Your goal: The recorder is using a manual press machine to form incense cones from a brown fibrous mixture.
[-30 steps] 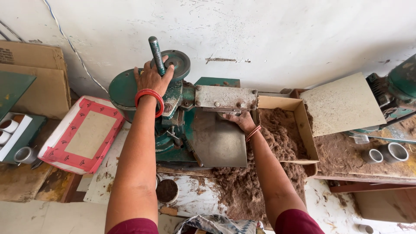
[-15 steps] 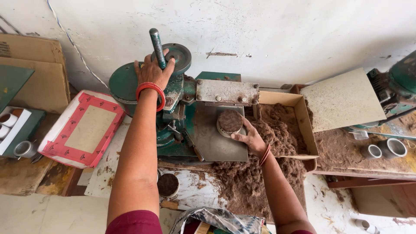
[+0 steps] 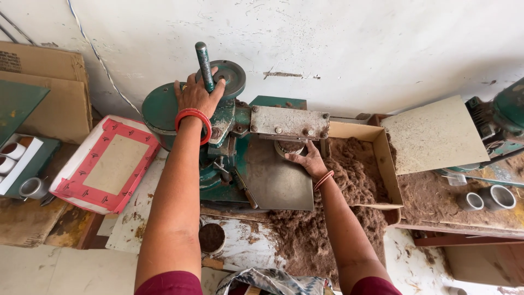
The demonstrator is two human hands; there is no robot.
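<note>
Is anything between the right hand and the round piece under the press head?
Nothing visible. The right hand already reaches the round piece under the grey metal head, its fingers at the piece's side, over the bare metal plate. The left hand grips the lever handle.

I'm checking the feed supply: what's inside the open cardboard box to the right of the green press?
The cardboard box holds loose brown fibrous powder, heaped and spilling out in front. The right hand and forearm cover its left edge; the box bottom is hidden.
</note>
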